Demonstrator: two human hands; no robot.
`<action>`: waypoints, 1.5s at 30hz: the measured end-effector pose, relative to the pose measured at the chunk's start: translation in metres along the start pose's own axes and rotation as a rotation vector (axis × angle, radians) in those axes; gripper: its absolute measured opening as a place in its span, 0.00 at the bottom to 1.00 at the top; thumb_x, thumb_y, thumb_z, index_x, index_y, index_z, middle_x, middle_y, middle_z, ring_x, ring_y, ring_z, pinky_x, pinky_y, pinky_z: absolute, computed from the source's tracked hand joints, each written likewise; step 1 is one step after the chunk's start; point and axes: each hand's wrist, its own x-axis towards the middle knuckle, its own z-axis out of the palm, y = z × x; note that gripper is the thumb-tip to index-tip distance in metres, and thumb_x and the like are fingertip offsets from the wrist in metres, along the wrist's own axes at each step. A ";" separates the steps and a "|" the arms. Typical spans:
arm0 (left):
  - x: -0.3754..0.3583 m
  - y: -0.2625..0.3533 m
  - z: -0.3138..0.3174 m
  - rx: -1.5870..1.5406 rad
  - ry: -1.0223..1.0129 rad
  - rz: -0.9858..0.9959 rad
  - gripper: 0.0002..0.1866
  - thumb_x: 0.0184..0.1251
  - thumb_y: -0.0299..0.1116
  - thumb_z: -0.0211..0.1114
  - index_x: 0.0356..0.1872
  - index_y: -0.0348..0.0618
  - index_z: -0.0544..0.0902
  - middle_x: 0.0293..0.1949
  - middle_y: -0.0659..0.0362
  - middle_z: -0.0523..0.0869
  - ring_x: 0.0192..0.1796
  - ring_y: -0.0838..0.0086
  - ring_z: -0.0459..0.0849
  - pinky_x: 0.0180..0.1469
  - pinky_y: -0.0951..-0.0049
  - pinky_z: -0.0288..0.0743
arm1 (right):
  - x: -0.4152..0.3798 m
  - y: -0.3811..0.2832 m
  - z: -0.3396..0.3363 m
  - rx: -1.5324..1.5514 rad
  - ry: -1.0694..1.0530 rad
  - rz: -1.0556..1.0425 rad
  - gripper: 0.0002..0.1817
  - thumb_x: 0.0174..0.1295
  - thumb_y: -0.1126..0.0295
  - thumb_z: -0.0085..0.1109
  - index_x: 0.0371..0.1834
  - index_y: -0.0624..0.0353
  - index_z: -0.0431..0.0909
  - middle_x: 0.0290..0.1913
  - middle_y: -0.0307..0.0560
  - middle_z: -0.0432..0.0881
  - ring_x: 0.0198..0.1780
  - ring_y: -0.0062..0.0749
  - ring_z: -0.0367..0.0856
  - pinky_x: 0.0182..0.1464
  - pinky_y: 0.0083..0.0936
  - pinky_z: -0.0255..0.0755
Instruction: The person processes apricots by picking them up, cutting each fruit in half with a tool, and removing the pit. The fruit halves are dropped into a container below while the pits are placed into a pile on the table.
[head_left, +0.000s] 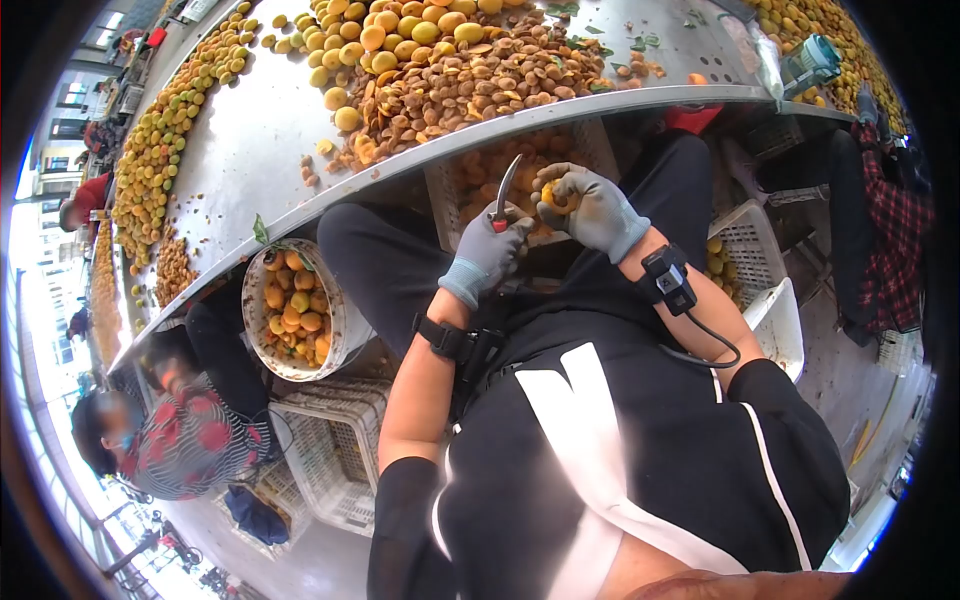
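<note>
My left hand (492, 245), in a grey work glove, is closed around a small curved knife (510, 183). Its blade points up and a red bit of handle shows at the fist. Just to the right, my gloved right hand (595, 205) pinches an orange-yellow apricot (560, 197) between thumb and fingers, partly hidden by them. Blade and fruit are close but apart. Below both hands, between my knees, a crate (440, 200) holds orange fruit pieces. Beyond it, brown apricot stones (470, 90) are heaped on the metal table (225, 130).
Whole apricots (400, 35) lie behind the stones. A white bucket (350, 325) of apricots stands at my left, near plastic crates (335, 450). Another crate (745, 245) is at my right. Co-workers sit on both sides: one in a patterned top (205, 440), one in a plaid sleeve (895, 230).
</note>
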 end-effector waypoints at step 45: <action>-0.016 0.007 -0.028 -0.370 -0.211 0.155 0.06 0.72 0.36 0.58 0.42 0.45 0.77 0.17 0.69 0.70 0.12 0.87 0.62 0.14 0.84 0.54 | 0.004 0.030 0.018 -0.159 0.232 -0.042 0.12 0.56 0.74 0.47 0.44 0.58 0.72 0.39 0.47 0.80 0.35 0.31 0.81 0.30 0.20 0.74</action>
